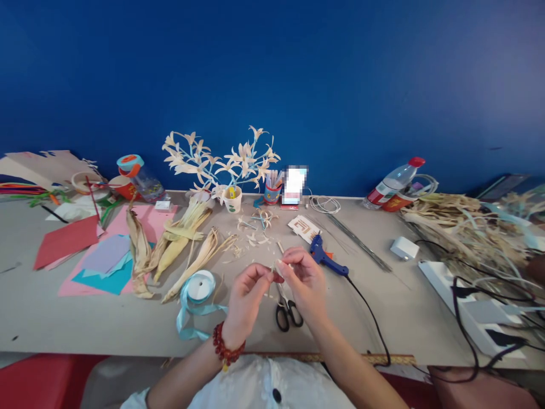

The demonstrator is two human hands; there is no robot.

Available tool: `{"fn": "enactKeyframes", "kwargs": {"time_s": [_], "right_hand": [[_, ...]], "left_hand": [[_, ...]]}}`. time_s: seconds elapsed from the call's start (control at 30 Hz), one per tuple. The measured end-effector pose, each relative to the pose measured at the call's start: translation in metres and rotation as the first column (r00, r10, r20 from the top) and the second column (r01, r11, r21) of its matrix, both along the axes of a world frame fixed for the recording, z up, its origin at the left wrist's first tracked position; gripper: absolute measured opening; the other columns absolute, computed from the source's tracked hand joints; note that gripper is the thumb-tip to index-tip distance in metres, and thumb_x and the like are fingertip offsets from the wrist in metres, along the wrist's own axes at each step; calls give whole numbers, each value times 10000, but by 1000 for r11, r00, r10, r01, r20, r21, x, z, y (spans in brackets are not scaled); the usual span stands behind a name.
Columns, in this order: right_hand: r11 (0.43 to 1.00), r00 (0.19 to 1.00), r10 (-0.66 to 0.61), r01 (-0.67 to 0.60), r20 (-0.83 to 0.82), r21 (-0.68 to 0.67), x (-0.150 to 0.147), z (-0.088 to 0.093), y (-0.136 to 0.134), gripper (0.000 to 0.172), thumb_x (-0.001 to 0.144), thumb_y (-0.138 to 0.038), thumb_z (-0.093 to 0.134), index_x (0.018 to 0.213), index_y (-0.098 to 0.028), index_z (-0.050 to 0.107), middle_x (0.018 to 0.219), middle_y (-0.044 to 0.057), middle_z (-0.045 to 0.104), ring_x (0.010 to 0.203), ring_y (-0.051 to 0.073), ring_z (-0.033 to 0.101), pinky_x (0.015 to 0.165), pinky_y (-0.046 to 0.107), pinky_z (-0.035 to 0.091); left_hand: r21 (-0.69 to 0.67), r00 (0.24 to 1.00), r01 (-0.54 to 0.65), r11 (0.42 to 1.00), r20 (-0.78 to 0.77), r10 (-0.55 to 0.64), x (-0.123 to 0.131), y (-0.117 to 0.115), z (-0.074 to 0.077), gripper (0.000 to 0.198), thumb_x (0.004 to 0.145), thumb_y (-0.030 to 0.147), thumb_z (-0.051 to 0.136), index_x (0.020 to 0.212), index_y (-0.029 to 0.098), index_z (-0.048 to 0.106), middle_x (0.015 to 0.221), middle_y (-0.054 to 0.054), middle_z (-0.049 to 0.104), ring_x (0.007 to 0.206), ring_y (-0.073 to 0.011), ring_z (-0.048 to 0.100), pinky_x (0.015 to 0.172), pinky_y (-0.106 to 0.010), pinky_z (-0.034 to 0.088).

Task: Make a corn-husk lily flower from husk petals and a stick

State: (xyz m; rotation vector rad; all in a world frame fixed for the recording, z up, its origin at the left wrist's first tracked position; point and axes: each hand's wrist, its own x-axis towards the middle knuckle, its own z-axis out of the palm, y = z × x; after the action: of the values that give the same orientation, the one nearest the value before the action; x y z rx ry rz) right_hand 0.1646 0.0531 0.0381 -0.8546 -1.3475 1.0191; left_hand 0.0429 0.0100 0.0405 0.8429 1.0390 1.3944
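My left hand (250, 292) and my right hand (304, 281) meet above the middle of the table, fingertips almost touching. Both are closed in a pinch on a thin pale husk strip (273, 266), mostly covered by the fingers. Below them lie scissors (283, 318) with black handles. A blue glue gun (327, 257) rests on the table to the right of my right hand. Left of my left hand sits a roll of light blue ribbon (200, 286), its loose end trailing forward. Beyond the hands, small husk flowers (261, 218) and scraps are scattered.
Husk flower branches (242, 156) stand in cups by the blue wall. Dried corn husks (181, 255) and coloured paper (102, 255) spread leftward. On the right are thin wires (360, 241), a tilted bottle (394, 182), a power strip (464, 307) with cords, and a husk pile (451, 221).
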Motion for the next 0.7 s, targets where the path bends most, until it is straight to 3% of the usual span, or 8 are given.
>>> {"fn": "enactKeyframes", "kwargs": {"time_s": [0.43,0.7], "right_hand": [[980,995,-84,72,59,184,-3,-3,1,117,857,-118,639,824,-228,615,838,16,572,840,185,569,737,329,446],[968,986,-123,94,116,231,0,1,3,125,842,-108,640,809,-226,622,833,16,590,828,182,580,738,329,458]], "left_hand": [[2,999,9,1000,44,-9,0,-1,-1,136,846,258,638,742,169,645,768,-24,707,783,-162,617,799,-270,461],[-6,999,21,1000,27,-21,0,-1,-2,150,864,271,625,758,167,644,777,-30,710,781,-164,618,800,-276,457]]}}
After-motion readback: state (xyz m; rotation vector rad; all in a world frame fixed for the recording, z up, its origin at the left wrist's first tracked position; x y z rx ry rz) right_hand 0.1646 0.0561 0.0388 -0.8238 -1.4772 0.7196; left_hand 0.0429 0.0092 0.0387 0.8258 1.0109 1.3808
